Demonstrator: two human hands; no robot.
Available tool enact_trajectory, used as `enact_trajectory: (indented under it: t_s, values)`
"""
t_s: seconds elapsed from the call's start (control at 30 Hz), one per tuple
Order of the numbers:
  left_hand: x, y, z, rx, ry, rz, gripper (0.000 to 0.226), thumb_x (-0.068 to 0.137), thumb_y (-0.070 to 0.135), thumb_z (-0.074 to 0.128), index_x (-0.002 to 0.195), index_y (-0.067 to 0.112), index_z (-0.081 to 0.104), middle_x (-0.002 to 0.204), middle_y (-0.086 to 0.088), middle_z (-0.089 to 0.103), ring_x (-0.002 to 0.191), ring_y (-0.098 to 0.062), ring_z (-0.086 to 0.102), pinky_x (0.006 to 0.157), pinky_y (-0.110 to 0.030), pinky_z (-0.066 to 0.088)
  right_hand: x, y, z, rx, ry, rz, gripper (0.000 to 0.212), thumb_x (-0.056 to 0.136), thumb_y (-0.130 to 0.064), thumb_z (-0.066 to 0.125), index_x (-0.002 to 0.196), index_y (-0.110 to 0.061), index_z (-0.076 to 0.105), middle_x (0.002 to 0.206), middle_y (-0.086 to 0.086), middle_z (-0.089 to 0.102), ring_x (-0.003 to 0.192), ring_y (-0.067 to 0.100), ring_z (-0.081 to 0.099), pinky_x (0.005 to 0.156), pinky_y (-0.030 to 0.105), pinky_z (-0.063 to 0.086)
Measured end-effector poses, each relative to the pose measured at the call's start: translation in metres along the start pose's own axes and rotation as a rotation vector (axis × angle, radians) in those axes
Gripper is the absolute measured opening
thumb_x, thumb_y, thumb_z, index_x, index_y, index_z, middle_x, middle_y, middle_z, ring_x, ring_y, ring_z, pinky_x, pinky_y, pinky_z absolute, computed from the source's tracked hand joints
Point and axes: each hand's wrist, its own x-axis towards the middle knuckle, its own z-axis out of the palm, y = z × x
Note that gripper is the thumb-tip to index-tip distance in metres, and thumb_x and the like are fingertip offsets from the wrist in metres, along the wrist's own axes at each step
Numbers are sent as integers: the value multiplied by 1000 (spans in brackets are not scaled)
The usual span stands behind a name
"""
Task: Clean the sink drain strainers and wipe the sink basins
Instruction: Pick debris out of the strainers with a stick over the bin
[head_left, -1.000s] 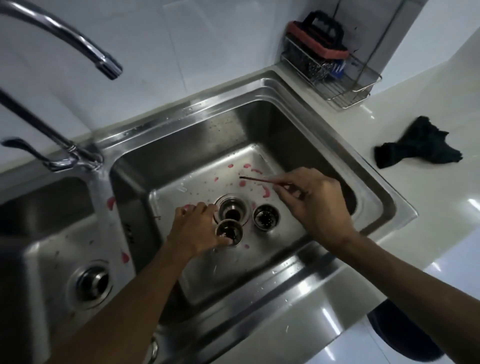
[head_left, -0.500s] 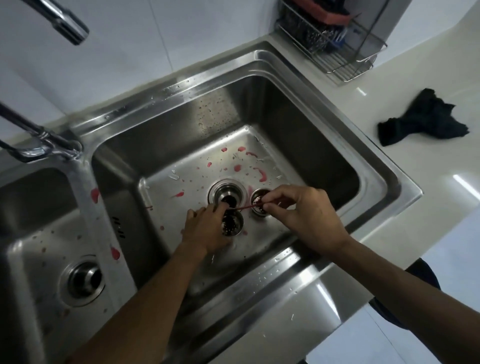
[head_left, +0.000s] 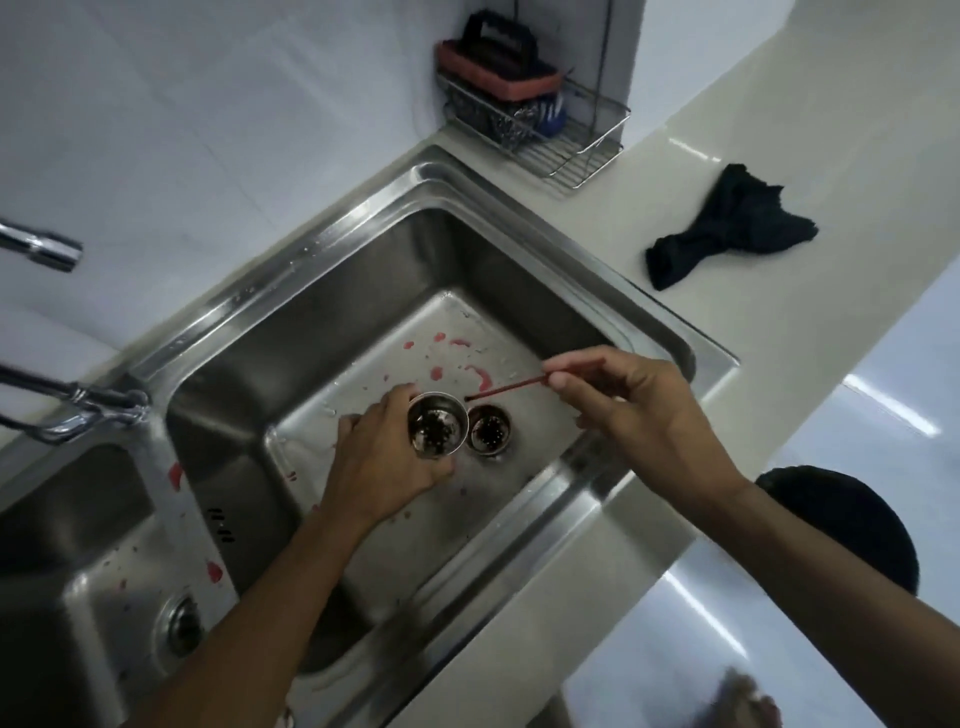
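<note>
My left hand (head_left: 382, 462) grips a steel drain strainer cup (head_left: 437, 426), lifted above the floor of the right sink basin (head_left: 322, 332). A second strainer (head_left: 489, 430) sits on the basin floor just to its right. My right hand (head_left: 639, 410) pinches a thin red stick (head_left: 506, 388), whose tip points at the rim of the held strainer. Red stains (head_left: 480, 375) spot the basin floor. The left basin (head_left: 78, 587) has its own drain (head_left: 183, 626) and red spots. The right basin's drain hole is hidden behind my left hand.
A faucet spout (head_left: 44, 252) and its handles (head_left: 83, 405) stand at the left. A wire rack (head_left: 545, 130) with a scrubbing brush sits in the back corner. A dark cloth (head_left: 727, 223) lies on the white counter (head_left: 779, 338) at the right.
My left hand has lifted the strainer off the basin floor. My right hand has drawn back to the right with the stick, away from the second strainer. The camera shifted.
</note>
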Motion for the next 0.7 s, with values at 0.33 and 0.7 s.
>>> enact_trajectory:
  t_s: [0.33,0.7]
  values:
    - [26,266,40,-76,-14,435,78,66,56,81,134,37,46,121,24,49,108,8,42,103,-35,33,-88,12,-204,159,475,13,12,98,-34,66,106,-32,74,102,-9,77,91,14,73,67,23,60]
    - [16,481,313,-287,-431,624,81,67,25,95,137,20,53,125,4,51,112,-2,54,93,-7,42,-246,191,-382,136,871,370,10,100,-29,64,103,-35,71,100,-10,75,94,11,71,62,22,57]
